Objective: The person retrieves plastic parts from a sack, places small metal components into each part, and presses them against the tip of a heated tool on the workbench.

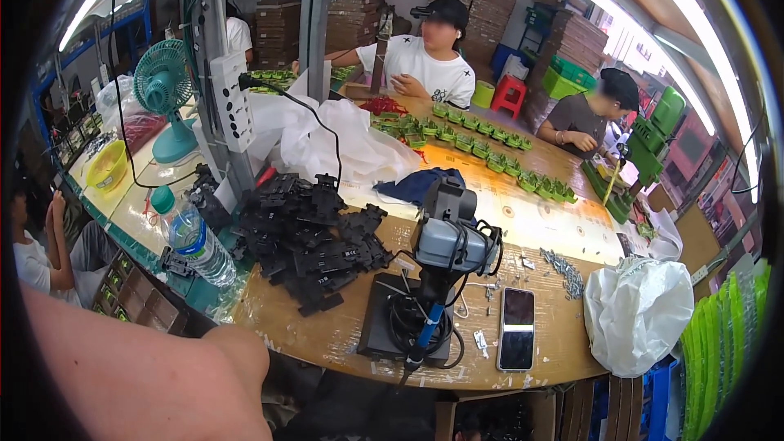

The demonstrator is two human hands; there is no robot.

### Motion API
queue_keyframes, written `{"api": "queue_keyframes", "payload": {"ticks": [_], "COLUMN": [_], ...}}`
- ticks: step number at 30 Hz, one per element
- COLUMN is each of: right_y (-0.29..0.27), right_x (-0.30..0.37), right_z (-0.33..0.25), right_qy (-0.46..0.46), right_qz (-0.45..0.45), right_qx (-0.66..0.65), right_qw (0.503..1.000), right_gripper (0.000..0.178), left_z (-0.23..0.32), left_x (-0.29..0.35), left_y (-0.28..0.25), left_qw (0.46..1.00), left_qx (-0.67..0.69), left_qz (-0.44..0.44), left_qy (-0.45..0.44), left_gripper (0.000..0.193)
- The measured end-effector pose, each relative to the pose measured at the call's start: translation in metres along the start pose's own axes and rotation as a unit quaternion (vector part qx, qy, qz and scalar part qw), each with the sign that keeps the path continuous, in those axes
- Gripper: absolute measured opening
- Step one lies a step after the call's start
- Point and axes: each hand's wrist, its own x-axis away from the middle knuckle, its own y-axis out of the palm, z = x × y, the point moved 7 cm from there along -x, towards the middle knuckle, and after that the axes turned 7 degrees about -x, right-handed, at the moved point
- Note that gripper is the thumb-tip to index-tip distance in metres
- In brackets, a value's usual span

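The black parts piled near left look light, stiff and perhaps brittle, best pinched by their flat edges; hands unseen, I cannot tell their grip.

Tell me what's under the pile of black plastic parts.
The brown tabletop shows along the front edge of the pile; whatever lies directly beneath the parts is covered from view.

Bare arm, dark clothing below
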Motion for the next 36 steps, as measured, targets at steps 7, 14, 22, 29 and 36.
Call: {"api": "queue_keyframes", "payload": {"ticks": [7,14,22,29,36], "right_y": [0.068,0.150,0.333,0.410,0.410], "right_x": [0.109,0.275,0.402,0.324,0.281], "right_z": [-0.105,-0.266,-0.389,-0.469,-0.480], "right_qy": [-0.131,-0.579,-0.708,-0.680,-0.608], "right_qz": [0.195,0.294,0.048,0.100,0.203], "right_qx": [-0.174,-0.182,0.044,0.450,0.576], "right_qw": [0.956,0.738,0.703,0.570,0.507], "right_gripper": [0.034,0.024,0.014,0.026,0.023], "left_z": [-0.001,-0.003,-0.018,-0.003,-0.054], "left_x": [0.008,0.020,0.039,-0.009,0.094], "left_y": [-0.008,-0.020,-0.037,-0.006,0.082], "left_qw": [0.999,0.997,0.993,0.992,0.889], "left_qx": [-0.025,-0.010,0.030,-0.048,-0.094], "left_qz": [-0.013,-0.051,-0.084,-0.094,-0.326], "left_qy": [-0.032,-0.063,-0.080,-0.069,-0.307], "left_gripper": [0.061,0.058,0.054,0.051,0.044]}}
